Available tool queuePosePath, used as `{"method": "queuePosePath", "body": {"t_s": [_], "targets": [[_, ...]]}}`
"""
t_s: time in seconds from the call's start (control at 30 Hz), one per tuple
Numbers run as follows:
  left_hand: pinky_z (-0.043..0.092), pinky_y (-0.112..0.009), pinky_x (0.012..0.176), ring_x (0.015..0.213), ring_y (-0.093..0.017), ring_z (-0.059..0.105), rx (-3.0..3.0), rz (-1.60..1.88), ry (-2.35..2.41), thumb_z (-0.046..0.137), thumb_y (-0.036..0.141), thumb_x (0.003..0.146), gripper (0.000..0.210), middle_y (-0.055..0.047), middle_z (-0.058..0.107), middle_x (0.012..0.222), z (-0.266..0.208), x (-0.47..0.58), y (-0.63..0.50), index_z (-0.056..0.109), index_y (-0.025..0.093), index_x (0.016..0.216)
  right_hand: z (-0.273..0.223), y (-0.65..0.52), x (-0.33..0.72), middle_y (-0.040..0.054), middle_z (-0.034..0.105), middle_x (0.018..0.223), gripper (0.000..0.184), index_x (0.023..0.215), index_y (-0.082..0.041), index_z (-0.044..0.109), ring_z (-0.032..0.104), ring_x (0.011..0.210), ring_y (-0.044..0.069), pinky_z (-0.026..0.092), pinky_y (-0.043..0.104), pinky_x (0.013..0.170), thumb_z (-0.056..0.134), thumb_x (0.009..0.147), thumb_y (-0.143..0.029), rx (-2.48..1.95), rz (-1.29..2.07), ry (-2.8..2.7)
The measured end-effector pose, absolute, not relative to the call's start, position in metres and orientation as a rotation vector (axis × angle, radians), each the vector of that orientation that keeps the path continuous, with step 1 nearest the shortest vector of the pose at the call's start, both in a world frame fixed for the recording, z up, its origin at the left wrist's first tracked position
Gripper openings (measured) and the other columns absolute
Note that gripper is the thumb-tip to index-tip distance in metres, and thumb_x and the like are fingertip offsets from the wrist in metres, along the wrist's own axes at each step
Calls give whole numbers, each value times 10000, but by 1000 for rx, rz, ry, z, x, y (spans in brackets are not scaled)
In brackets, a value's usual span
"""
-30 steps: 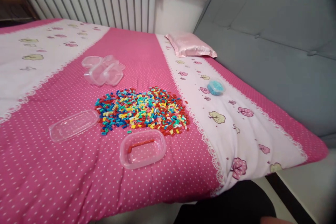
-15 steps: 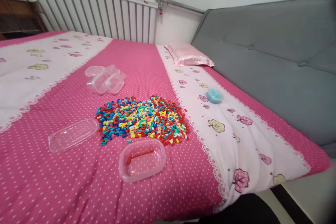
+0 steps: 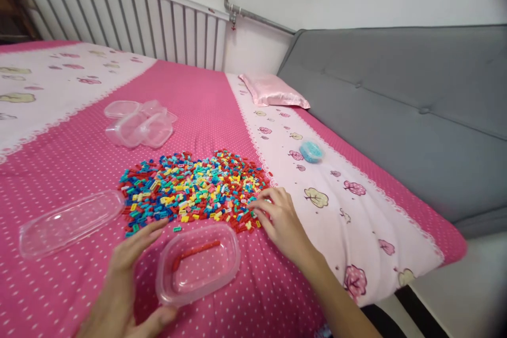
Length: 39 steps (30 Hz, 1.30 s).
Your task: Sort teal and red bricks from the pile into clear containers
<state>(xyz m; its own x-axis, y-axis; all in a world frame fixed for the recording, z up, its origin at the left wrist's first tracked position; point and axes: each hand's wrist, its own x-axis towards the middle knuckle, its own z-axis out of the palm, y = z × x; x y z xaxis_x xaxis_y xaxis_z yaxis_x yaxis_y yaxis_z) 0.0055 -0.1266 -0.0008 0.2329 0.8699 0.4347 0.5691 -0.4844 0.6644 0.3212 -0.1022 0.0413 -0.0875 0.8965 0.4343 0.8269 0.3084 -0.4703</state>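
A pile of small coloured plastic building bricks [image 3: 194, 185] lies spread on the bed. Just in front of it stands a clear plastic container [image 3: 227, 269], with red bricks lined up inside. My left hand [image 3: 127, 274] is spread at the container's left side, thumb by its near corner and fingers by its far rim; whether it touches the container, I cannot tell. At the pile's right edge, my right hand [image 3: 279, 219] reaches over red and yellow bricks with its thumb and fingers apart. No brick shows between them.
A clear lid [image 3: 71, 222] lies left of the pile. Several clear containers [image 3: 138, 124] are heaped behind it. On the white stripe sit a small container of blue pieces [image 3: 311, 152] and a pink pillow [image 3: 273, 91]. A grey padded headboard [image 3: 388, 116] borders the right.
Both hands have come into view from below, the left beside the container and the right at the pile's right edge. The camera view has shifted slightly.
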Motion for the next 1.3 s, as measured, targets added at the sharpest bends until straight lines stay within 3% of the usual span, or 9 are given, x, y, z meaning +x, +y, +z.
{"method": "queuePosePath", "body": {"t_s": [0.1, 0.23, 0.37, 0.5, 0.6, 0.83, 1.07, 1.3], "targets": [[358, -737, 1195, 1475, -467, 438, 2020, 1085, 1286, 636, 843, 819, 957, -120, 425, 1628, -23, 10, -122, 304, 377, 1586, 30, -102, 323, 60, 703, 1111, 250, 1070, -264, 793, 579, 1090, 265, 470, 437, 965, 701, 943, -69, -1544, 146, -2022], [481, -704, 1124, 1428, -489, 507, 2044, 967, 1350, 867, 681, 669, 1176, -152, 453, 1628, -41, 1, -124, 263, 349, 1622, 19, -100, 324, 42, 737, 1091, 216, 1037, -257, 788, 590, 1074, 268, 445, 448, 957, 746, 919, -81, -1554, 120, -2098], [643, -562, 977, 1305, -432, 648, 2243, 897, 1369, 874, 574, 720, 1096, -128, 583, 1531, -47, -7, -120, 289, 349, 1619, 12, -98, 324, 19, 756, 1034, 173, 982, -245, 764, 598, 1048, 262, 415, 447, 951, 746, 923, -83, -1548, 93, -2105], [648, -464, 995, 1279, -365, 685, 2329, 978, 1287, 744, 519, 884, 866, -106, 616, 1509, -47, -5, -117, 316, 326, 1611, 15, -100, 319, 2, 754, 957, 147, 933, -224, 715, 603, 999, 249, 401, 432, 948, 721, 938, -77, -1510, 134, -2047], [655, -409, 979, 1271, -340, 695, 2348, 984, 1233, 727, 476, 910, 810, -101, 623, 1504, -45, -3, -117, 331, 326, 1601, 18, -105, 313, 14, 736, 943, 130, 963, -222, 695, 610, 962, 242, 429, 397, 899, 687, 956, -92, -1469, 146, -1910], [667, -474, 953, 1192, -362, 733, 2311, 1007, 1188, 828, 479, 824, 872, -112, 687, 1391, -32, 7, -120, 362, 337, 1548, 26, -113, 302, 5, 742, 908, 111, 928, -242, 677, 650, 884, 226, 466, 370, 835, 660, 964, -138, -1353, 140, -1824], [683, -501, 893, 1101, -365, 752, 2272, 1035, 1147, 911, 473, 719, 952, -67, 708, 1311, -20, 14, -122, 390, 369, 1509, 51, -127, 282, -1, 715, 858, 165, 889, -235, 664, 688, 779, 175, 532, 274, 700, 631, 925, -78, -1286, 317, -1804], [655, -517, 935, 1149, -379, 725, 2242, 1024, 1175, 909, 450, 703, 953, -58, 693, 1354, -27, 14, -124, 413, 354, 1512, 55, -131, 245, 7, 752, 872, 225, 867, -223, 720, 726, 780, 186, 500, 268, 679, 664, 902, -8, -1607, 226, -2050]]}}
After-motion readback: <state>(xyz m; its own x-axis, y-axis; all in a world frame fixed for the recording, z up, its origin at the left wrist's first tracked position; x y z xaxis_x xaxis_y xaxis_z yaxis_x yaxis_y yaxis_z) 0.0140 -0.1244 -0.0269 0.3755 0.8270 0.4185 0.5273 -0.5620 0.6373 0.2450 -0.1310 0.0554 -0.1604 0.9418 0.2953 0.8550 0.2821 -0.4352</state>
